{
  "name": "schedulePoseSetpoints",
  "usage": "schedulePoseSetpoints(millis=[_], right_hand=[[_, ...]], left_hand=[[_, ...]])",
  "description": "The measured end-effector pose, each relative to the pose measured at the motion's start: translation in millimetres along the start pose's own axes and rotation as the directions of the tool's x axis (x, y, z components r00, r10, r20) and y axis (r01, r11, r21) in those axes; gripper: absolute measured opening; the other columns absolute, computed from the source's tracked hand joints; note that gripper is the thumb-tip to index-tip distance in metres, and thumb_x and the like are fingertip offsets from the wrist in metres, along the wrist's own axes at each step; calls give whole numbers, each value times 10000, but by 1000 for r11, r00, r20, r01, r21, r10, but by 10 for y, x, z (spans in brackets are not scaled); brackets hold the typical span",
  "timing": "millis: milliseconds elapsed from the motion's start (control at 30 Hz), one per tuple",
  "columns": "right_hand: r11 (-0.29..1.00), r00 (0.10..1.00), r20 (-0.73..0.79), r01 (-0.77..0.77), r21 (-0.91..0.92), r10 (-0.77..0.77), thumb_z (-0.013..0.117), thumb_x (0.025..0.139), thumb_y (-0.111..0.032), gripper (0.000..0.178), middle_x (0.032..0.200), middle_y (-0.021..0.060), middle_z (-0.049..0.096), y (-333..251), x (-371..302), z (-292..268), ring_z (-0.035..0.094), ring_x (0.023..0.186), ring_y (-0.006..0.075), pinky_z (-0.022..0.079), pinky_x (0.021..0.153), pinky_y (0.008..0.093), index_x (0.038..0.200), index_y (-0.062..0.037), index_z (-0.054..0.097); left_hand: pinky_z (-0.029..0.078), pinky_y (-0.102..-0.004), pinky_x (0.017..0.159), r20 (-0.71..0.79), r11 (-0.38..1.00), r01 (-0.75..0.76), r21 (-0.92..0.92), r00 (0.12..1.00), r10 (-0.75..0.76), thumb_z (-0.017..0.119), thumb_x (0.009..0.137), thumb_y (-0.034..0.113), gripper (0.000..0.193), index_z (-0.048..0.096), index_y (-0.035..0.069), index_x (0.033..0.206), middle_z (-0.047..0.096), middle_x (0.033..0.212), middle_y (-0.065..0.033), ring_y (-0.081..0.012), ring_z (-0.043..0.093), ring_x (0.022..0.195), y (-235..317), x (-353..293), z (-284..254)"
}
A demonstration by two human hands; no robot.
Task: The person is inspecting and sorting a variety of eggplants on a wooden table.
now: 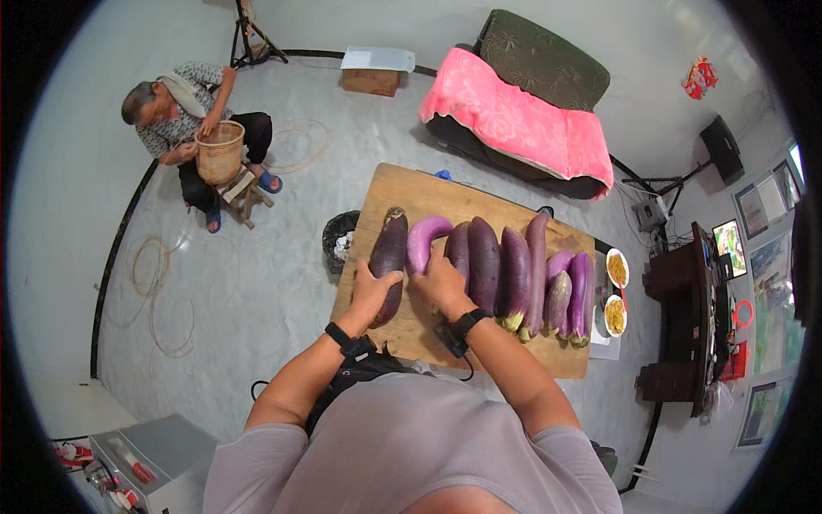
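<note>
The left hand (372,295) grasps the near half of a dark purple eggplant (391,248) on the left part of a wooden board (462,190); its long axis runs away from the person, leaning slightly right, brownish end pointing to the far edge. The right hand (441,284) lies at the near end of a curved, lighter purple eggplant (426,233), which bows leftward, its far end bending right; whether those fingers grip it, I cannot tell. More eggplants (515,274) line up rightward, several with green caps toward the person. Beyond the board, a pink-covered sofa (514,111) stands on the grey floor (282,231); at left, a seated person (175,116) holds a woven basket (220,152).
</note>
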State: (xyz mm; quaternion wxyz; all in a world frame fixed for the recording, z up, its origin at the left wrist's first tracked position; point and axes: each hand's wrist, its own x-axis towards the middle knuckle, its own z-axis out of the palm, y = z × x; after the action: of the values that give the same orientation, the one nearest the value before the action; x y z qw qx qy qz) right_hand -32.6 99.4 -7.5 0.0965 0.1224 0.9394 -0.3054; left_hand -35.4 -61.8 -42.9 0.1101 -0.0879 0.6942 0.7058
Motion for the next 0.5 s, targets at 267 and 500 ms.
schedulePoseSetpoints(millis=[267,500], right_hand=[[985,986,-167,36,169,-8,585,895,-278,545,1175,230,568,246,-133,-83,663,862,325,528,725,414,1345,-57,370],[159,996,85,-85,984,11,468,986,-440,569,1159,144,570,449,-499,-586,659,831,236,557,661,309,1394,-63,340]], left_hand=[[347,-408,1024,131,816,-395,423,917,376,783,644,183,797,413,48,1337,491,1242,-145,-307,437,1208,336,44,-88],[151,-527,1126,604,179,-781,599,587,539,665,621,-57,689,520,168,1257,515,1241,-44,-292,401,1280,911,122,-186]])
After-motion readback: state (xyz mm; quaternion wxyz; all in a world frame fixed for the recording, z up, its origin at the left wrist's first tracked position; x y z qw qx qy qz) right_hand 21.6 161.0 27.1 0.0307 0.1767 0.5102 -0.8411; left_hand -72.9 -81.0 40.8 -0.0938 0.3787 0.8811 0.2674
